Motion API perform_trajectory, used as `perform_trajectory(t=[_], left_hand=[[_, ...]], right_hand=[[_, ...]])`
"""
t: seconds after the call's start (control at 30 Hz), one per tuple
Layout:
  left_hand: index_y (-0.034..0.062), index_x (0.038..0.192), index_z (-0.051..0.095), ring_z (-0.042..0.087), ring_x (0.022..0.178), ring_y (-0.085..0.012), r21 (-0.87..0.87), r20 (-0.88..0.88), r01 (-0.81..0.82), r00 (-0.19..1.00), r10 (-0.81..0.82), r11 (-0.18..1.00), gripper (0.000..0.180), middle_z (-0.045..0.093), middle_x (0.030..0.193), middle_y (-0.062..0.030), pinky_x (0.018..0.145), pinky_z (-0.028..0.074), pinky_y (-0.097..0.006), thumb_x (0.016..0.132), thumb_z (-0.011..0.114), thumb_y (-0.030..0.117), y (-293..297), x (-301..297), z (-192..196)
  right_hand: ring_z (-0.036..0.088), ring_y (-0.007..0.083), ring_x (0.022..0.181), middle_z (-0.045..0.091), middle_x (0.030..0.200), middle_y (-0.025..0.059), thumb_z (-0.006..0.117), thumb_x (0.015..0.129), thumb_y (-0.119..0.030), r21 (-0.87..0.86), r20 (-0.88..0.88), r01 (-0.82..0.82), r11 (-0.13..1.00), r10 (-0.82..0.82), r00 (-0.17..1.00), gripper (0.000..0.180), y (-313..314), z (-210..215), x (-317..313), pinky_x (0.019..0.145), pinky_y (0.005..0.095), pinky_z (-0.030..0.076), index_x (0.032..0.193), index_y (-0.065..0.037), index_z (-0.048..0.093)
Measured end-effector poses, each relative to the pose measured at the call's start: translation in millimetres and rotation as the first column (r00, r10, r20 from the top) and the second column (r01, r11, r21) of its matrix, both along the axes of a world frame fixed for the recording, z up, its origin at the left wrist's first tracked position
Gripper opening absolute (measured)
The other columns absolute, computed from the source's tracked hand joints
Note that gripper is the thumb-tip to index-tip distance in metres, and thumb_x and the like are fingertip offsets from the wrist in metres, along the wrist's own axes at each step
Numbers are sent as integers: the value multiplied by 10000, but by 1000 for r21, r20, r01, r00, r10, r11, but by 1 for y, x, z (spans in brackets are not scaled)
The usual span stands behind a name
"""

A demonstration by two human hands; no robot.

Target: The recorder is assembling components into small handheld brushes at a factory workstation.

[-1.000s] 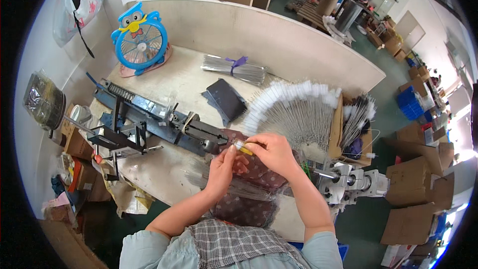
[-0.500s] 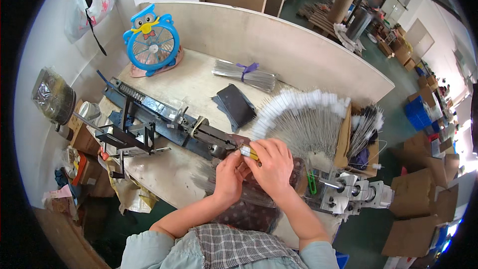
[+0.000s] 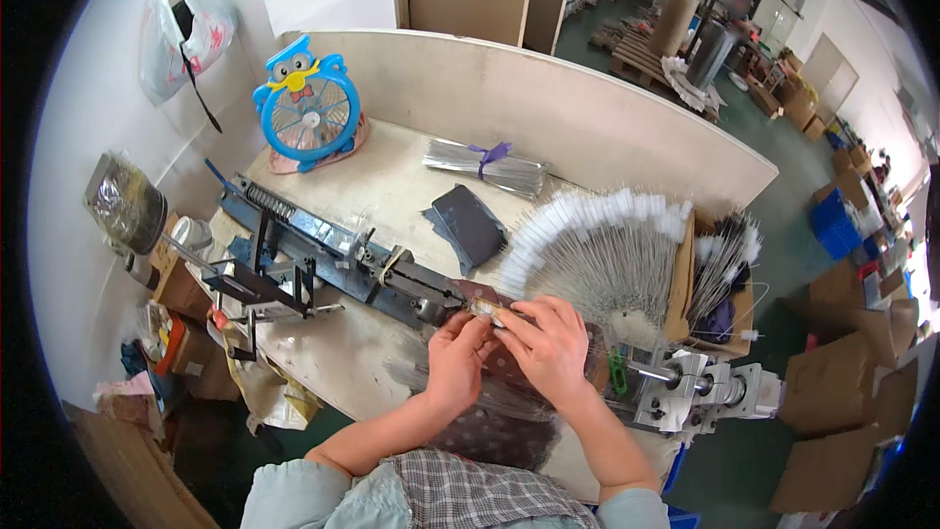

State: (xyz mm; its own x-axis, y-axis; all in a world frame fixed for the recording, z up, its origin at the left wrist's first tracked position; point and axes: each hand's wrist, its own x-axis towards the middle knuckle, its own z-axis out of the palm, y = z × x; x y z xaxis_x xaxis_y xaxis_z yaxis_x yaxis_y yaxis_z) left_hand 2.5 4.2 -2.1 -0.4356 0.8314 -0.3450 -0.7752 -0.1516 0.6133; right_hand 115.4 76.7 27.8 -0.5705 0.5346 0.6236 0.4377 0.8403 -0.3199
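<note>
Close together at the near end of the long dark metal fixture (image 3: pixel 338 250), my two hands meet over the bench. My right hand (image 3: pixel 548 348) is closed on a small yellow-and-white piece (image 3: pixel 484 309), too small to tell its kind. The fingers of my left hand (image 3: pixel 457 364) are pinched just beside it; what they hold, if anything, is hidden. Thin wire rods (image 3: pixel 403 372) lie left of my left wrist. A dark spotted sheet (image 3: pixel 494 428) spreads under my forearms. Beyond my right hand, white-tipped wire brushes (image 3: pixel 563 240) fan out across the bench.
A blue cartoon fan (image 3: pixel 311 120) stands at the back left. Behind the fixture are a bundle of wires (image 3: pixel 460 159) with a purple tie and a dark flat pad (image 3: pixel 470 225). At right sit a metal shaft machine (image 3: pixel 700 387), a green clip-like piece (image 3: pixel 617 370) and a cardboard box (image 3: pixel 681 284).
The view has shifted, so the bench sits slightly lower in the picture. My right fingers have turned over the yellow-and-white piece, showing less of its yellow side. Both hands stay at the fixture's end.
</note>
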Motion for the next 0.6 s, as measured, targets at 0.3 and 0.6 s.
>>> perform_trajectory(t=[0.3, 0.6], left_hand=[[42, 938, 555, 591, 831, -131, -9, 17, 21, 1000, -21, 1000, 100, 612, 925, -36, 759, 470, -301, 885, 563, 126, -4, -5, 3], [34, 963, 589, 616, 865, -158, 61, 120, 6, 993, -14, 998, 179, 632, 948, -49, 790, 484, -314, 902, 521, 188, -8, -6, -14]], right_hand=[[580, 233, 895, 630, 942, 23, 748, 638, -130, -24, -15, 16, 1000, -16, 1000, 279, -12, 0, -8, 762, 352, 459, 910, -103, 691], [584, 241, 890, 635, 959, 38, 752, 661, -145, -84, -23, -3, 997, 1, 1000, 247, -10, 1, -15, 758, 350, 463, 893, -89, 691]])
